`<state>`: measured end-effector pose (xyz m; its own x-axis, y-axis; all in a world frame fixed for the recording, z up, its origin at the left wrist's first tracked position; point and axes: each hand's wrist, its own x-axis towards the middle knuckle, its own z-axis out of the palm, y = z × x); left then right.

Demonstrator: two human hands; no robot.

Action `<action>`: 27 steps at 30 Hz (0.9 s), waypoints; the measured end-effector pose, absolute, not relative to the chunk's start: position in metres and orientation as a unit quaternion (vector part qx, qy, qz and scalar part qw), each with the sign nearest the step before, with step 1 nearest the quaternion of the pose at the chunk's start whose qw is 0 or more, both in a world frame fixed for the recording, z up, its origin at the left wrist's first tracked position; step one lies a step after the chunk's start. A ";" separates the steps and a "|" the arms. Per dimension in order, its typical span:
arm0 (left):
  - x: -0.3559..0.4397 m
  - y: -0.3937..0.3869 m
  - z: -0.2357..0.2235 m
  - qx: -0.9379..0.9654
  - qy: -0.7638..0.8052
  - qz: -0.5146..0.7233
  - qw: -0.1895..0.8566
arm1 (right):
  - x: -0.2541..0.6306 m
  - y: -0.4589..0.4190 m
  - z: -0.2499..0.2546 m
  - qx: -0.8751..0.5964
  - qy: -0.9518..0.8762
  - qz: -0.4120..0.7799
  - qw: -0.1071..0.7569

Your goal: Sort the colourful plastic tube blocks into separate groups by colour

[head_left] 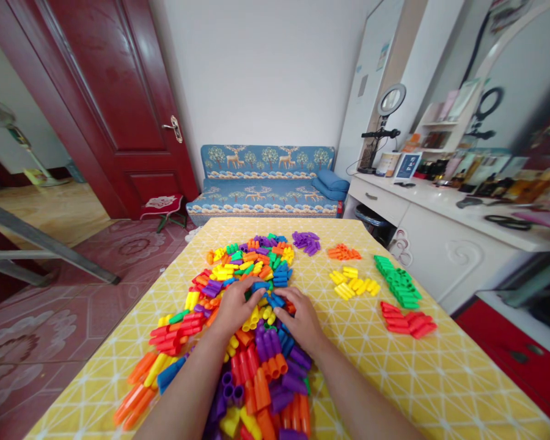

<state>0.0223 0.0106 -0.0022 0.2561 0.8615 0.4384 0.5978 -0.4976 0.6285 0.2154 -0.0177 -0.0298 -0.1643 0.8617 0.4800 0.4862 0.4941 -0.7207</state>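
Observation:
A large mixed heap of plastic tube-shaped toy pieces (247, 360), joined in short rows, spreads under both my hands. They are red, orange, yellow, green, blue and purple. My left hand (238, 302) is over the middle of the heap, fingers curled onto a blue toy piece (260, 286). Close on its right, my right hand (300, 318) has thumb and fingers bent around another blue toy piece (275, 300). The fingers partly cover both pieces. More blue pieces (282, 275) lie just beyond the right fingertips.
Right of the heap are single-colour groups: purple pieces (306, 242), orange pieces (343, 252), yellow pieces (354, 284), green pieces (398, 282) and red pieces (407, 321). All lie on a yellow patterned tablecloth (348, 342). A blue sofa (268, 192) stands past the table, a white dresser (458, 244) at right.

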 end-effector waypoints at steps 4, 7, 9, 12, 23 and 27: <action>0.022 0.012 -0.004 0.778 0.470 0.384 0.165 | 0.216 -0.017 -0.033 -0.472 -0.707 0.222 0.477; 0.022 0.013 -0.005 0.777 0.480 0.376 0.158 | 0.215 -0.016 -0.035 -0.488 -0.666 0.259 0.501; 0.023 0.013 -0.005 0.775 0.487 0.372 0.155 | 0.215 -0.015 -0.035 -0.494 -0.645 0.271 0.515; 0.022 0.014 -0.006 0.775 0.488 0.372 0.153 | 0.217 -0.014 -0.035 -0.504 -0.632 0.258 0.529; 0.022 0.013 -0.006 0.787 0.468 0.373 0.152 | 0.216 -0.019 -0.027 -0.515 -0.716 0.135 0.452; 0.021 0.014 -0.008 0.789 0.468 0.370 0.144 | 0.219 -0.022 -0.021 -0.527 -0.695 0.089 0.481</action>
